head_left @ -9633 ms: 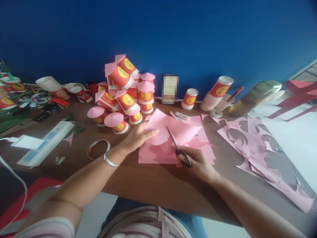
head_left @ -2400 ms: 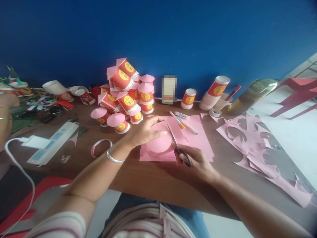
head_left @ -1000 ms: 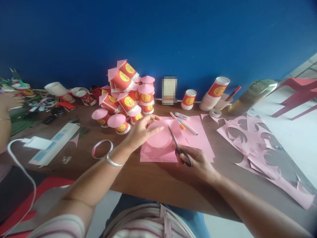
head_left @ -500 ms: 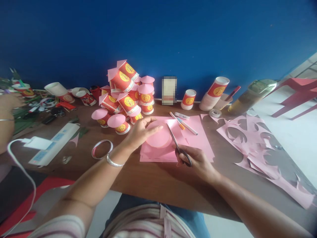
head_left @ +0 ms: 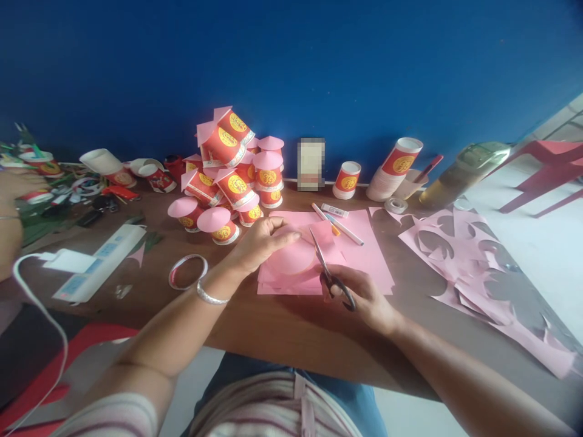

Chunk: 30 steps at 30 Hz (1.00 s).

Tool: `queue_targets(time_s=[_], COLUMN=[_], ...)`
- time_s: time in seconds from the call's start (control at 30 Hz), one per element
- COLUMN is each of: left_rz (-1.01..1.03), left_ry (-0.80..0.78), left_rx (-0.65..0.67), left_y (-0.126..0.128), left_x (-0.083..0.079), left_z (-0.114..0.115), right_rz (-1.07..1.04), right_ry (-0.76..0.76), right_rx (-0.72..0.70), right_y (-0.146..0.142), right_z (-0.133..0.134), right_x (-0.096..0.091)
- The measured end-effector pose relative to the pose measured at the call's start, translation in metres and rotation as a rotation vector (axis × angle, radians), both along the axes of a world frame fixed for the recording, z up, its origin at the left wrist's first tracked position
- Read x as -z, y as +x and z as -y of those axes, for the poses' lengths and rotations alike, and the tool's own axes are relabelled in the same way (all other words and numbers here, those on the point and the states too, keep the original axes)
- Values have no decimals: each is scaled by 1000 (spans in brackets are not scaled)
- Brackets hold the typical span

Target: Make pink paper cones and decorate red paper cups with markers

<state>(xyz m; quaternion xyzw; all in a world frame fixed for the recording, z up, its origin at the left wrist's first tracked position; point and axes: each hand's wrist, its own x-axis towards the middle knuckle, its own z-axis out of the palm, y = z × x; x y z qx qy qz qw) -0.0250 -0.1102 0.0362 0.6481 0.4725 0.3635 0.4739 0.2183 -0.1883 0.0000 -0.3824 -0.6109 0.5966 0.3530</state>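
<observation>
My left hand [head_left: 260, 241] pinches the edge of a round pink paper piece [head_left: 291, 257] and holds it just over a stack of pink sheets [head_left: 364, 258] on the brown table [head_left: 273, 331]. My right hand [head_left: 359, 297] grips scissors [head_left: 328, 270] by the handles. Their blades point away from me along the right edge of the round piece. A silver bangle sits on my left wrist.
A heap of red paper cups with pink cone lids [head_left: 230, 176] stands behind my hands. Two pens [head_left: 339, 226] lie on the sheets. Cut pink scraps [head_left: 478, 273] cover the right. A tape ring [head_left: 184, 271], a white power strip [head_left: 98, 258] and another person's arm [head_left: 11, 212] are at left.
The round pink piece has been turned a little in my left hand while the scissors stay along its right edge. The sheet stack looks tidier than at the earliest frame.
</observation>
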Motion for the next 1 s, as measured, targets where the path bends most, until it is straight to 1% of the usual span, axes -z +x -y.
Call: queue_targets(time_s=[0.13, 0.3, 0.4, 0.47, 0.57, 0.63, 0.73, 0.83, 1.0], left_rz=[-51, 6, 6, -13, -31, -36, -33, -14, -7], left_ry=[108, 183, 240, 294, 379, 413, 368, 261, 120], left_rx=[-38, -104, -154, -194, -266, -265, -156, -53, 8], left_y=[2, 3, 2, 1, 1, 1, 3, 2, -1], left_x=[-5, -5, -6, -9, -19, -25, -29, -26, -20], left_z=[2, 2, 2, 2, 4, 7, 10, 10, 7], right_rz=[1, 0, -25, -52, -112, -154, -196, -197, -173], right_ry=[25, 71, 107, 135, 155, 139, 113, 89, 54], right_rx=[-15, 10, 36, 41, 37, 34, 19, 4, 18], right_y=[0, 2, 5, 7, 9, 10, 10, 10, 10], right_z=[2, 5, 7, 7, 6, 5, 3, 2, 2], right_x=[3, 7, 10, 11, 12, 13, 13, 13, 16])
